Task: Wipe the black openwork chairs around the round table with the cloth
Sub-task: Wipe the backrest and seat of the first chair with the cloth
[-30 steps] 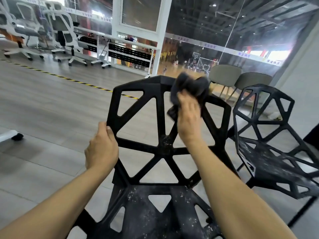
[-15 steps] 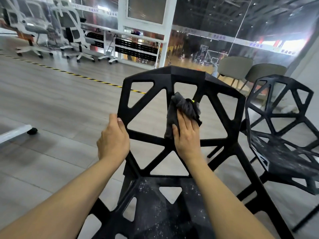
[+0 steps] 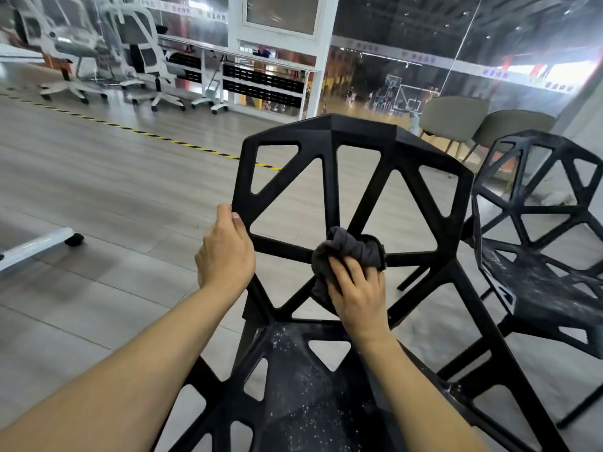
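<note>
- The nearest black openwork chair (image 3: 329, 132) is seen at the centre of the view, its backrest upright and its seat at 6 o'clock covered with white specks
- The left edge of the backrest is gripped by the left hand (image 3: 225, 252), at about 9 o'clock of the backrest; the fingers are curled round the frame and the thumb lies on the front of it
- The dark grey cloth (image 3: 355, 249) is pressed against the hub of the backrest, where the spokes meet, by the right hand (image 3: 357, 293)
- The grip of the right hand is spread: the fingers lie nearly straight on the crumpled cloth, which bulges out above the fingertips at 12 o'clock
- A second black openwork chair (image 3: 535, 223) stands just beside the first one at 3 o'clock, its seat also dusted with white
- Two grey upholstered chairs (image 3: 456, 115) are seen behind it at 1 o'clock, near a glass wall
- White office chairs (image 3: 143, 57) stand well apart at 10 o'clock, beyond a yellow and black floor stripe (image 3: 163, 138)
</note>
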Tool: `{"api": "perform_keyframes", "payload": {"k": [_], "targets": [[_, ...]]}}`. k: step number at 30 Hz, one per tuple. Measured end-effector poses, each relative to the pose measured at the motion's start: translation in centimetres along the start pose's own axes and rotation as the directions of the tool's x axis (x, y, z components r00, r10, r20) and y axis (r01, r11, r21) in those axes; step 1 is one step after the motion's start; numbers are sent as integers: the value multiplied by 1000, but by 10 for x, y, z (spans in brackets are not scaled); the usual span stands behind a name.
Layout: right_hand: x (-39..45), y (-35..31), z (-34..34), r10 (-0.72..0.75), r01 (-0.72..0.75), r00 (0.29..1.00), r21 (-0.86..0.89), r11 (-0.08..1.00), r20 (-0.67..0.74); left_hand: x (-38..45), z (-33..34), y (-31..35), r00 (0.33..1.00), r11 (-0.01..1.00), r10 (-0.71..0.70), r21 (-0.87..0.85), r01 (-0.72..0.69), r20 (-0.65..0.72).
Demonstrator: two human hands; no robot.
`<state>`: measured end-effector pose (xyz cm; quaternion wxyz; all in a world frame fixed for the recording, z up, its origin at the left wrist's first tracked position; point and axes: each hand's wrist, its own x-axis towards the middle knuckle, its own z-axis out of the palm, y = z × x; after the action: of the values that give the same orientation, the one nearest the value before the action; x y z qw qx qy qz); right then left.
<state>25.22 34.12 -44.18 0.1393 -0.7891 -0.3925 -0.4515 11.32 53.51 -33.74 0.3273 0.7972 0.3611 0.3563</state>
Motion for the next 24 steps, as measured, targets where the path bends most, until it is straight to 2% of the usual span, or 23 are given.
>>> {"api": "perform_keyframes", "payload": {"k": [3, 7, 9, 12, 14, 18, 21, 22, 24], "targets": [[16, 5, -10, 24, -17, 998, -108, 994, 63, 1, 0, -1, 1000, 1000, 7, 3, -7, -8], [18, 9, -1, 48, -52, 988, 27, 998, 145, 1, 1, -1, 1000, 1000, 7, 16, -7, -8], [16, 4, 6, 116, -127, 987, 104, 986, 112, 1, 3, -2, 1000, 1000, 16, 21, -16, -9], [25, -7, 9, 293, -295, 956, 81, 952, 32, 2, 5, -3, 1000, 1000, 15, 23, -15, -23], [34, -4, 5, 331, -331, 944, 88, 940, 13, 2, 5, -3, 1000, 999, 16, 30, -15, -25], [59, 16, -23, 187, -178, 979, 105, 978, -77, 1, 4, -4, 999, 999, 24, 34, -23, -35], [85, 26, -42, 158, -153, 972, 46, 987, -173, 1, 4, -4, 999, 999, 18, 27, -17, -37], [91, 26, -39, 149, -143, 974, 51, 989, -172, 1, 4, -4, 999, 1000, 16, 28, -15, -36], [92, 21, -22, 99, -86, 991, 138, 987, -87, 1, 4, -3, 999, 999, 18, 28, -18, -29]]}}
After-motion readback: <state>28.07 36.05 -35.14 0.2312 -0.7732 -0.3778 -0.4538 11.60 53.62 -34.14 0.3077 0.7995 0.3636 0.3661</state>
